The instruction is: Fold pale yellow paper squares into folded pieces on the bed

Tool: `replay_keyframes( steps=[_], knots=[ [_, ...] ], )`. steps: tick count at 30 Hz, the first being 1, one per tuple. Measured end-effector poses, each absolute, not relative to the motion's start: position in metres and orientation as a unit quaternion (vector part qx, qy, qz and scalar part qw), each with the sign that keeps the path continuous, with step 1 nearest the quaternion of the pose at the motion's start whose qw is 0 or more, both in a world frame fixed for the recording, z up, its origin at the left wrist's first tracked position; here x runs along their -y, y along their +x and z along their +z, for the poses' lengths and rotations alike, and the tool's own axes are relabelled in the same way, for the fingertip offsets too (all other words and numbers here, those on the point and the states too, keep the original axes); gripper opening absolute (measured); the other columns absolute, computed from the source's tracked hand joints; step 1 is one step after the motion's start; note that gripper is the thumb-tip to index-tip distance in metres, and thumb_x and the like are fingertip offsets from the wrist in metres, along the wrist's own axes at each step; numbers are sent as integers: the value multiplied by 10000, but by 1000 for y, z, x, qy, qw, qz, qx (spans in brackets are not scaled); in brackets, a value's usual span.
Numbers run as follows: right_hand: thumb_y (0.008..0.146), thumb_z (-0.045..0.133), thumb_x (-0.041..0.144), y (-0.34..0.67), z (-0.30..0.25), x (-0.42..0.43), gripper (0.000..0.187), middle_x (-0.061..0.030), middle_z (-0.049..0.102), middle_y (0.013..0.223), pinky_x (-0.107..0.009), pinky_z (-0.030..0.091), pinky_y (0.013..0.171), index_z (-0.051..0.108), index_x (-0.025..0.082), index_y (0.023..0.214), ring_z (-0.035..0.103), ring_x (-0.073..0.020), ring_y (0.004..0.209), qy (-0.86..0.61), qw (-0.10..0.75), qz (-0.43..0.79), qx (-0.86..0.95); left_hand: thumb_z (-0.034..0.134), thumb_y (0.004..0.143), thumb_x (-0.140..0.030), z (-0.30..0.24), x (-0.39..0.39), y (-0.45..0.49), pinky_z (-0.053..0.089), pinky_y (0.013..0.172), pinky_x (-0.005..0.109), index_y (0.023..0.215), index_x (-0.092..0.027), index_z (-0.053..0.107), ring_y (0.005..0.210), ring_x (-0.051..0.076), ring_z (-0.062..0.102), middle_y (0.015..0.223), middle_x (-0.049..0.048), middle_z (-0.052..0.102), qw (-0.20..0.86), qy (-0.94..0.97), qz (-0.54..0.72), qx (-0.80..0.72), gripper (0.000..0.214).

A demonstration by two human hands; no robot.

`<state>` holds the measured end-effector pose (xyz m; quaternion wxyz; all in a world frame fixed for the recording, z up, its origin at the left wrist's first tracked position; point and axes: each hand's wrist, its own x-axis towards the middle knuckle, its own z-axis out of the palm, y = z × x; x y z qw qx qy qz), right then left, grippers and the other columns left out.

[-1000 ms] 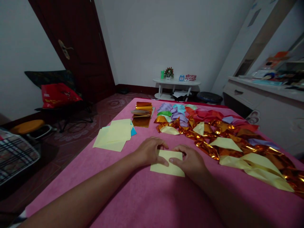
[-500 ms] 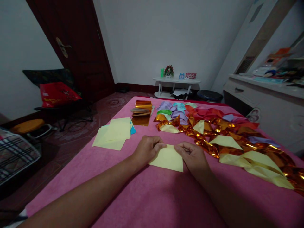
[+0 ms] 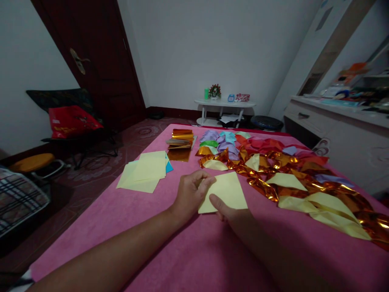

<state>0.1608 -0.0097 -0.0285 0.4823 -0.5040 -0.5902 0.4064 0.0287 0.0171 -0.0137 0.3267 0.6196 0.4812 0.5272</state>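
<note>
Between my hands is a pale yellow sheet of paper (image 3: 232, 190), lifted a little and tilted above the pink cloth (image 3: 182, 251). My left hand (image 3: 194, 192) pinches its left edge between thumb and fingers. My right hand (image 3: 226, 209) grips the near edge, thumb on top and fingertips underneath. Left of my hands lies a loose pile of yellow paper sheets (image 3: 146, 172), with a blue corner showing below it. Behind that sits a stack of shiny gold foil sheets (image 3: 180, 152).
Folded yellow, purple, red and green papers (image 3: 288, 180) and crinkled gold foil pieces (image 3: 328, 188) spread over the right side of the cloth. Against the far wall stands a small white table (image 3: 225, 103). A red bag (image 3: 71, 121) rests on a chair at left.
My right hand has moved from the sheet's far right corner to its near edge. The yellow sheet has turned and risen slightly; my left hand still pinches it.
</note>
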Motion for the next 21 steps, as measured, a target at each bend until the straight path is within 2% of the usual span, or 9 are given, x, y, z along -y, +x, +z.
replay_keyframes(
  steps=[3, 5, 7, 10, 13, 15, 17, 19, 21],
  knots=[
    [759, 612, 509, 173, -24, 3, 396, 38, 421, 397, -225, 259, 345, 548, 186, 539, 321, -82, 349, -502, 482, 472, 541, 577, 815, -374, -12, -18, 22, 366, 506, 189, 702, -152, 611, 552, 92, 472, 628, -16, 574, 326, 615, 523, -492, 252],
    [779, 592, 526, 183, -23, -5, 478, 55, 337, 366, -214, 233, 359, 494, 177, 467, 284, -66, 355, -489, 508, 453, 546, 574, 816, -384, -12, -24, 13, 355, 501, 187, 696, -148, 602, 550, 90, 458, 626, -19, 556, 321, 599, 532, -505, 265],
    [793, 585, 520, 191, -24, -11, 469, 59, 341, 388, -203, 228, 370, 499, 169, 494, 290, -61, 371, -477, 542, 444, 532, 569, 818, -384, -13, -30, 3, 350, 507, 187, 683, -145, 590, 566, 91, 455, 630, -18, 541, 304, 583, 547, -518, 276],
    [821, 542, 540, 194, -28, -15, 404, 25, 489, 521, -196, 290, 385, 600, 152, 726, 394, -77, 416, -452, 553, 471, 517, 588, 801, -384, -13, -33, -3, 345, 507, 188, 645, -142, 574, 564, 93, 452, 610, -18, 530, 291, 575, 554, -527, 288],
    [801, 549, 566, 191, -29, -13, 449, -10, 583, 626, -209, 380, 425, 607, 150, 961, 512, -116, 495, -430, 517, 505, 541, 626, 766, -374, -13, -27, 2, 340, 499, 188, 630, -140, 602, 552, 95, 464, 595, -13, 557, 312, 614, 513, -512, 272],
    [742, 628, 548, 188, -30, -11, 438, -5, 591, 602, -222, 397, 425, 620, 148, 920, 513, -124, 479, -437, 490, 517, 549, 643, 752, -371, -13, -23, 7, 336, 491, 188, 634, -138, 628, 540, 92, 465, 591, -10, 571, 330, 642, 482, -496, 261],
    [711, 670, 518, 188, -31, -9, 380, 11, 571, 554, -228, 391, 414, 628, 149, 793, 490, -119, 444, -453, 483, 515, 544, 654, 743, -384, -13, -23, 8, 319, 473, 187, 622, -137, 619, 515, 83, 443, 566, -20, 549, 341, 644, 477, -492, 277],
    [723, 666, 492, 190, -30, -8, 341, 22, 546, 522, -229, 393, 422, 616, 155, 710, 499, -124, 453, -465, 502, 497, 533, 650, 749, -393, -13, -29, 2, 298, 460, 187, 582, -139, 564, 492, 71, 405, 529, -38, 490, 332, 613, 513, -501, 316],
    [741, 656, 466, 193, -28, -9, 307, 23, 548, 528, -233, 406, 434, 615, 163, 717, 517, -134, 478, -477, 536, 469, 515, 630, 771, -391, -14, -36, -6, 279, 449, 185, 559, -146, 498, 466, 60, 361, 497, -56, 424, 310, 561, 568, -517, 350]
  ],
)
